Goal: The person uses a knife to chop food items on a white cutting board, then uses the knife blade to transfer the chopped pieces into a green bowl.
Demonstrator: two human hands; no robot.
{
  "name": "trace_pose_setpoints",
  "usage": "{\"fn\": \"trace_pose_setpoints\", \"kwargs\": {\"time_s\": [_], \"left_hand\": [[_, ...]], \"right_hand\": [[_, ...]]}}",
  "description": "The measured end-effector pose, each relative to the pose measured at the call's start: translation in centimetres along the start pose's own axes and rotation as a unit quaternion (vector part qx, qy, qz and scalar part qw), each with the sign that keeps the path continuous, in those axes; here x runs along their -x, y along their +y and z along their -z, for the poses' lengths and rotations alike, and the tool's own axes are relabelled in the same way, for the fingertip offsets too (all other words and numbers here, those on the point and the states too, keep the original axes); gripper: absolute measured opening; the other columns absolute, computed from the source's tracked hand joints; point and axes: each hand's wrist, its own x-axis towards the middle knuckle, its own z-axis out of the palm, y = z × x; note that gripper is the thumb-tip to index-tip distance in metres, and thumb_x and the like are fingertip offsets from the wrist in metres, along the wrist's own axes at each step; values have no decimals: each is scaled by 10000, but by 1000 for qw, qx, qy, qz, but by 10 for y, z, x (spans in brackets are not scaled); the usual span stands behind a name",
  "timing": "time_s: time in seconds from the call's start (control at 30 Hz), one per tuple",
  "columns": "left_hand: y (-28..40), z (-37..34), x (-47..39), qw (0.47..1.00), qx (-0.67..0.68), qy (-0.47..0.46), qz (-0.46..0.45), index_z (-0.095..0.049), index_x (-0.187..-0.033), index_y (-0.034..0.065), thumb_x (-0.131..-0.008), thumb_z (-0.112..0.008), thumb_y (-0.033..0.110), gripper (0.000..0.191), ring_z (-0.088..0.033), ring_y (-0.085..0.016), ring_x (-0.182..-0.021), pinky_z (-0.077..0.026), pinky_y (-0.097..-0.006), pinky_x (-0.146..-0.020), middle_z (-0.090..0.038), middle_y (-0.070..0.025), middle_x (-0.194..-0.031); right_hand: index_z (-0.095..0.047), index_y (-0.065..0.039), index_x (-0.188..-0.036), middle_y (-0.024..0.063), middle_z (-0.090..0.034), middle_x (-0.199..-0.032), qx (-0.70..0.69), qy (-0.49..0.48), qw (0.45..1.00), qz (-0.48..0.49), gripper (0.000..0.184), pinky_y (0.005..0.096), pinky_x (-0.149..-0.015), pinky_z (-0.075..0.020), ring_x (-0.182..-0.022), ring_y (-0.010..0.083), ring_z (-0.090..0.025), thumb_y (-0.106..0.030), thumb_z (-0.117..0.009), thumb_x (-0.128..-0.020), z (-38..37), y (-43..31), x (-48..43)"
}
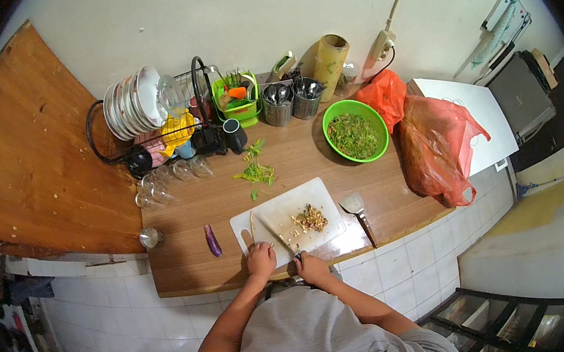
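My right hand (313,268) is closed around the dark handle of a kitchen knife (278,233). The blade lies slanted over a white plastic cutting board (320,188), pointing away to the left. Right of the blade is a heap of small chopped pale and dark pieces (310,219). My left hand (261,260) rests with curled fingers at the board's near left edge, beside the handle slot. A small pale bit shows at its fingertips, but the grip is hidden. A thin pale strip (252,225) lies left of the blade. Farther left is a purple eggplant piece (212,240).
A metal spatula (358,214) lies right of the board. Behind are leafy stems (257,170) and a green bowl of chopped greens (354,136). Red plastic bags (432,146) stand at right. Drinking glasses (161,190) and a dish rack (156,142) occupy the left.
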Motion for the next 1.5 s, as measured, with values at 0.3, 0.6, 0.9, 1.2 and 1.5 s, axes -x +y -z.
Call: {"fn": "trace_pose_setpoints", "kwargs": {"time_s": [0.3, 0.6, 0.9, 1.2, 1.5], "left_hand": [[19, -8, -23, 997, 56, -58, -8, -645, -894, 81, -866, -632, 173, 97, -633, -376, -864, -487, -508, -778, -655, -135, -891], [84, -6, -69, 955, 23, -81, -283, -652, -949, 119, -863, -651, 255, 162, -551, -282, -1016, -387, -457, -908, -599, -74, -993], [85, -14, -78, 938, 63, -139, -313, -647, -913, 108, -874, -657, 304, 200, -558, -294, -1052, -401, -469, -920, -594, -88, -999], [60, 19, -83, 974, 81, -28, -209, -660, -914, 102, -906, -641, 248, 148, -584, -310, -975, -417, -471, -863, -625, -103, -976], [4, 4, -37, 993, 35, 30, -104, -635, -953, 96, -851, -691, 233, 180, -589, -344, -962, -442, -483, -842, -608, -114, -941]], "right_hand": [[-562, -28, -989, 225, -686, -779, -14, 60, 997, -35, 352, 541, -648, -526, -723, 445, -668, -380, -546, -978, 26, 18, -34], [-644, -54, -973, 172, -671, -962, 20, 78, 997, 2, 292, 475, -725, -549, -842, 386, -676, -302, -713, -836, 66, 31, -20], [-664, -52, -1002, 159, -668, -955, 6, 63, 998, 30, 302, 456, -744, -549, -856, 368, -672, -300, -715, -837, 76, 35, 3], [-708, -51, -967, 169, -701, -940, -33, 57, 997, 51, 295, 449, -748, -551, -850, 365, -683, -321, -707, -849, 77, 24, 17], [-648, -8, -931, 257, -682, -864, -91, 30, 992, -77, 340, 513, -756, -523, -843, 447, -667, -345, -605, -936, 53, 27, 34]]}}
